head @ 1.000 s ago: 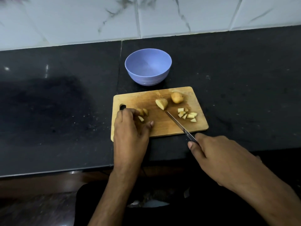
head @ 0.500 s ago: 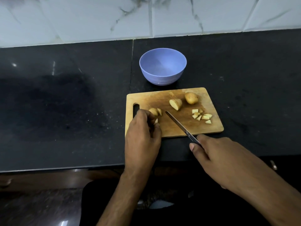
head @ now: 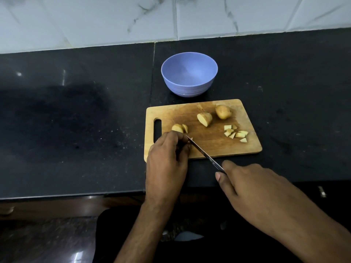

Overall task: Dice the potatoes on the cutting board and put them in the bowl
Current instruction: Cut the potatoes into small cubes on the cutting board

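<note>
A wooden cutting board (head: 214,147) lies on the black counter. On it are a whole small potato (head: 223,111), a half potato (head: 204,119), sliced pieces (head: 179,128) near the handle slot and a heap of diced bits (head: 235,133) at the right. My left hand (head: 167,160) pinches a small potato piece on the board's near left part; the piece is mostly hidden by the fingers. My right hand (head: 252,188) grips a knife (head: 204,154) whose tip lies against the left fingertips. The blue bowl (head: 189,74) behind the board holds nothing.
The black stone counter (head: 76,120) stretches wide to the left and right of the board. White marble tiles (head: 114,19) form the wall behind. The counter's front edge runs just below my hands.
The knife blade has swung left from the board's middle to my left fingertips. My left hand stays curled over the piece. The view has shifted, so the board appears further right.
</note>
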Available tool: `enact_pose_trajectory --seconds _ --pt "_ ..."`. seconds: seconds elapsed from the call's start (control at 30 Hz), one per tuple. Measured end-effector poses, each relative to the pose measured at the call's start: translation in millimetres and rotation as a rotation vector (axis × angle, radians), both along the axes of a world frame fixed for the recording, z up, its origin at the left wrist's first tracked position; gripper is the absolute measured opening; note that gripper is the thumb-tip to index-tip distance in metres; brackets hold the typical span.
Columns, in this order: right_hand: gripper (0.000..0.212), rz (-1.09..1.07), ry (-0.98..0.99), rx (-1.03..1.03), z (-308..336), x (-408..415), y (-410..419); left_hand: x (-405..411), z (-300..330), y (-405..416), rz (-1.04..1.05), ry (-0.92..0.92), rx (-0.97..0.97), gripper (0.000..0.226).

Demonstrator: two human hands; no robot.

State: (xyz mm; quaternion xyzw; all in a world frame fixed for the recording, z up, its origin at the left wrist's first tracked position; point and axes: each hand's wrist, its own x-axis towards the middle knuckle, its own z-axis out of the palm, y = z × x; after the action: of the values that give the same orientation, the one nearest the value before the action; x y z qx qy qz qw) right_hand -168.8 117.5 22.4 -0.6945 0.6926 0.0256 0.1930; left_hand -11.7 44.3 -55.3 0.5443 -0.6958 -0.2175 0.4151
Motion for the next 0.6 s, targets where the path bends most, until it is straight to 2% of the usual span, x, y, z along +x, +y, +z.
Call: enact_pose_trajectory --seconds 0.13,0.3,0.5,0.6 --pt "0.019 0.049 0.003 0.072 -5.7 -2.2 0.4 0.0 1.7 -0.3 -0.013 -0.038 -0.012 0.012" --pt "0.024 0.053 0.063 0.186 11.5 -18.2 5.0 -0.9 3.2 -0.8 0.005 -0.044 0.008 0.014" --pt "0.031 -0.003 0.073 0.101 11.9 -26.0 5.6 -1.9 -3.5 -6.8 -0.071 -0.182 -0.038 0.029" --pt "0.033 -0.045 0.08 0.064 9.8 -29.4 4.0 -2.0 -5.8 -8.9 -0.086 -0.198 -0.037 0.029"
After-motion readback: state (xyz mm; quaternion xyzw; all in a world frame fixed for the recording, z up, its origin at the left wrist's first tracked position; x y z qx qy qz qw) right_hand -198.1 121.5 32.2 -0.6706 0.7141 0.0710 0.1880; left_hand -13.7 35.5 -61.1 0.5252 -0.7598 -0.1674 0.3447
